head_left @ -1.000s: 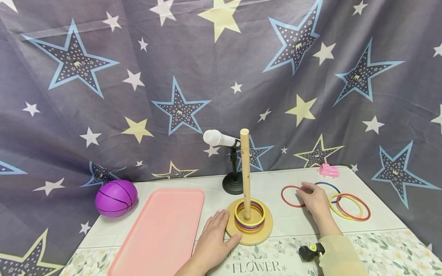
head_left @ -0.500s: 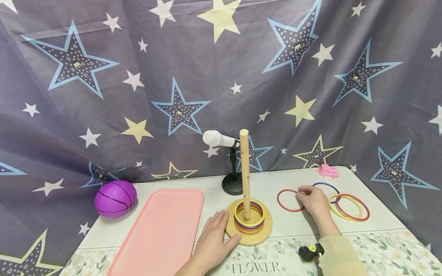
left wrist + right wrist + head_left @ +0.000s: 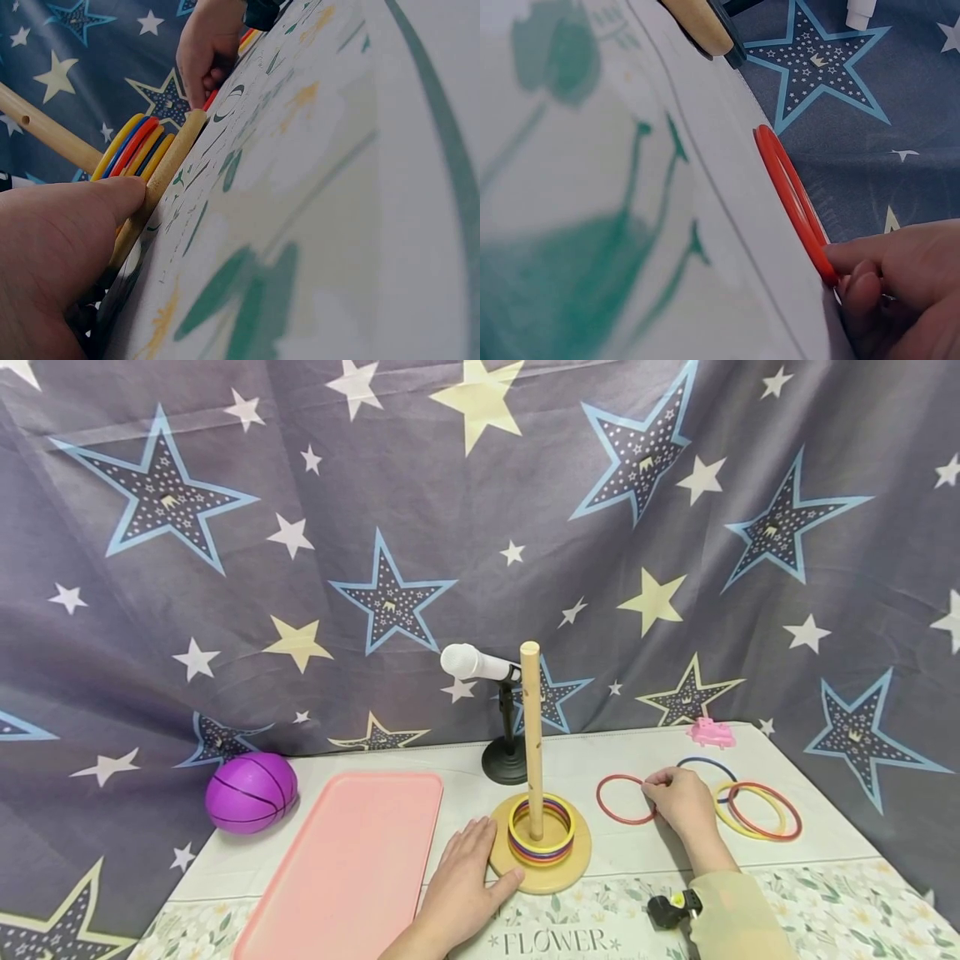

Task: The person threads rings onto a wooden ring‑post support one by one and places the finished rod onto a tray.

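A wooden peg (image 3: pixel 532 735) stands on a round base (image 3: pixel 577 858) with several coloured rings (image 3: pixel 542 837) stacked round it. My left hand (image 3: pixel 461 881) lies flat on the table, thumb against the base's left rim (image 3: pixel 169 172). To the right, my right hand (image 3: pixel 678 802) pinches the right edge of a red ring (image 3: pixel 611 807) that lies flat on the table. The right wrist view shows its fingertips (image 3: pixel 870 262) on the red ring (image 3: pixel 787 187). A blue ring (image 3: pixel 708 763) and overlapping yellow and red rings (image 3: pixel 757 812) lie behind and right of that hand.
A pink tray (image 3: pixel 352 860) lies left of the base, with a purple ball (image 3: pixel 251 792) beyond it. A white microphone (image 3: pixel 472 662) on a black stand rises behind the peg. A small pink toy (image 3: pixel 712 732) sits at the back right. A star-patterned cloth hangs behind.
My right hand has slid the red ring a little to the left, toward the peg base. The left hand has not moved.
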Available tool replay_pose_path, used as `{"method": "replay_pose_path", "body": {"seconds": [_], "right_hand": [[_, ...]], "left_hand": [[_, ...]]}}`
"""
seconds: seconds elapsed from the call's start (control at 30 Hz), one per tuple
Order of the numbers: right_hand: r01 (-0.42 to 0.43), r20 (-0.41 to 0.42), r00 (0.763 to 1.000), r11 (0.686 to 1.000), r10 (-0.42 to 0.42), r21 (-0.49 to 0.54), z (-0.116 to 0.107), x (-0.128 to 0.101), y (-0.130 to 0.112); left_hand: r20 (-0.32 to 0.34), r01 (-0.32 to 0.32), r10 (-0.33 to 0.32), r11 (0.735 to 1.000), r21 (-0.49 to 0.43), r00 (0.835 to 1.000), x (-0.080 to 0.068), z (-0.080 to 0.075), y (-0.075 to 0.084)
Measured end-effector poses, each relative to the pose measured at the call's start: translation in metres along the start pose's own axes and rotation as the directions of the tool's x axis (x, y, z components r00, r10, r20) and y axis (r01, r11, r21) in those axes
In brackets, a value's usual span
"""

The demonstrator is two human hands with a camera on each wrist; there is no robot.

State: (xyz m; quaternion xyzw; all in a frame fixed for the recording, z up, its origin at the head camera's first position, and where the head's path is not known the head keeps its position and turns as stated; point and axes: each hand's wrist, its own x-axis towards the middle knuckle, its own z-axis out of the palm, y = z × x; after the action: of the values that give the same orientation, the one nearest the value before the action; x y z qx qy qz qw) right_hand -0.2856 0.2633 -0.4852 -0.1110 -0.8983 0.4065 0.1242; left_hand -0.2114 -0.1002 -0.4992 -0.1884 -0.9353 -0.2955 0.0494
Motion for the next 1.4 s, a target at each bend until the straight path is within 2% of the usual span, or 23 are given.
{"method": "replay_pose_path", "body": {"seconds": [0.3, 0.7, 0.97, 1.4], "right_hand": [[-0.004, 0.012, 1.0, 1.0, 0.005, -0.025, 0.001, -0.001, 0.002], [0.023, -0.013, 1.0, 0.999, -0.022, 0.029, 0.0, -0.001, 0.003], [0.041, -0.047, 0.998, 0.999, -0.042, -0.016, -0.004, -0.001, -0.008], [0.077, -0.098, 0.992, 0.997, -0.073, 0.029, -0.012, -0.003, -0.039]], "left_hand": [[0.007, 0.003, -0.003, 1.0, -0.005, 1.0, 0.0, 0.002, -0.001], [0.011, 0.001, -0.001, 1.0, -0.006, 1.0, 0.0, 0.002, 0.001], [0.011, -0.001, 0.001, 1.0, -0.005, 1.0, 0.0, 0.002, 0.001], [-0.003, -0.01, 0.01, 1.0, -0.003, 1.0, 0.0, 0.0, 0.001]]}}
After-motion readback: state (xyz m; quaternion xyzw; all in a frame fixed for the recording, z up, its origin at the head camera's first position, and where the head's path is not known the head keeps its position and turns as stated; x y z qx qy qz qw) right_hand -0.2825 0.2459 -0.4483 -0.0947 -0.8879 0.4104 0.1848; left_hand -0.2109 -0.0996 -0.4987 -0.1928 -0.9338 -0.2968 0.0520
